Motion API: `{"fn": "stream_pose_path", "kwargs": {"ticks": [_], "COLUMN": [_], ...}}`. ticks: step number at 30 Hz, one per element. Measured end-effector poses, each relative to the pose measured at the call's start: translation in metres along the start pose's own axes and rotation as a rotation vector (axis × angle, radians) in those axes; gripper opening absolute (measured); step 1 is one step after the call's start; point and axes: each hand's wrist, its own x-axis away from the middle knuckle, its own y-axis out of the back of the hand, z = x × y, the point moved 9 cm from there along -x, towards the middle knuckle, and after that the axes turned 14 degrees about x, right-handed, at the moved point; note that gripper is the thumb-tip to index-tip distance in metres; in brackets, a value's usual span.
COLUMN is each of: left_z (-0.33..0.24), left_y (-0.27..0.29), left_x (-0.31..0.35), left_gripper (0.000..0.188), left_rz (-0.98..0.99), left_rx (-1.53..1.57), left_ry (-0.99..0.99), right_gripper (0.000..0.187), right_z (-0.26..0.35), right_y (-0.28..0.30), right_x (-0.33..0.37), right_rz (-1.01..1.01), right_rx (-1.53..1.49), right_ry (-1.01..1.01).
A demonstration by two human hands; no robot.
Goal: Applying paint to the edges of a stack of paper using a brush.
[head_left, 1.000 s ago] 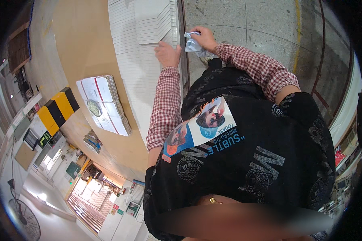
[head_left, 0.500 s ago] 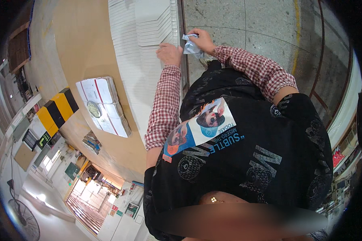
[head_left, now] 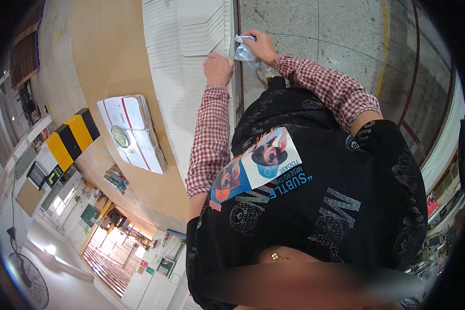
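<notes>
My right hand (head_left: 262, 47) is closed on a crumpled pale blue cloth or sheet (head_left: 244, 51), just beyond the table's right edge. Its thumb and fingers pinch the upper part, and the rest hangs down. My left hand (head_left: 218, 69) lies on overlapping white card sheets (head_left: 204, 31) by the same edge, close to the cloth but apart from it. Its fingers are curled under, and whatever they grip is hidden. The sheets are fanned in a long row along the table, some with slanted corners.
A string-tied stack of white flat cartons (head_left: 134, 132) sits on the brown table surface (head_left: 108, 57) at left. Dark metal edging (head_left: 237, 77) runs along the table's right side, with speckled floor (head_left: 346, 31) beyond. A black-and-yellow striped block (head_left: 73, 140) stands farther left.
My right hand and the cloth have risen slightly in the picture. My left hand has shifted a little right and up, its fingers more curled than before.
</notes>
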Motion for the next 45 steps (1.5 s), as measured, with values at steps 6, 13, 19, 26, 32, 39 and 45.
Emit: {"fn": "stream_pose_path", "kwargs": {"ticks": [6, 13, 19, 26, 32, 39, 45], "left_z": [-0.01, 0.006, 0.009, 0.005, 0.004, -0.035, -0.152], "left_y": [0.006, -0.001, 0.0, 0.004, 0.008, 0.019, -0.033], "left_x": [0.003, 0.014, 0.015, 0.015, 0.027, 0.08, 0.113], "left_gripper": [0.068, 0.07, 0.063, 0.06, 0.067, 0.061, 0.054], "left_rz": [0.009, 0.053, 0.054, 0.019, -0.107, -0.307, 0.437], "left_rx": [0.046, 0.066, 0.106, 0.121, 0.144, 1.028, 1.916], "left_ry": [-0.016, 0.008, 0.043, -0.002, 0.1, -0.017, 0.144], "right_gripper": [0.02, 0.02, 0.02, 0.021, 0.021, 0.033, 0.023], "right_z": [0.012, 0.011, 0.006, 0.012, 0.012, 0.036, 0.062], "right_y": [0.002, -0.029, -0.01, -0.028, 0.01, 0.077, 0.036], "right_x": [-0.016, 0.013, 0.009, 0.011, 0.04, 0.044, 0.058], "right_rz": [-0.109, -0.007, -0.111, 0.088, 0.217, 0.316, 0.495], "right_rx": [0.095, 0.261, 0.146, 0.329, 0.15, -0.538, -0.572], "right_ry": [0.169, 0.265, 0.186, 0.332, 0.225, -0.413, -0.482]}}
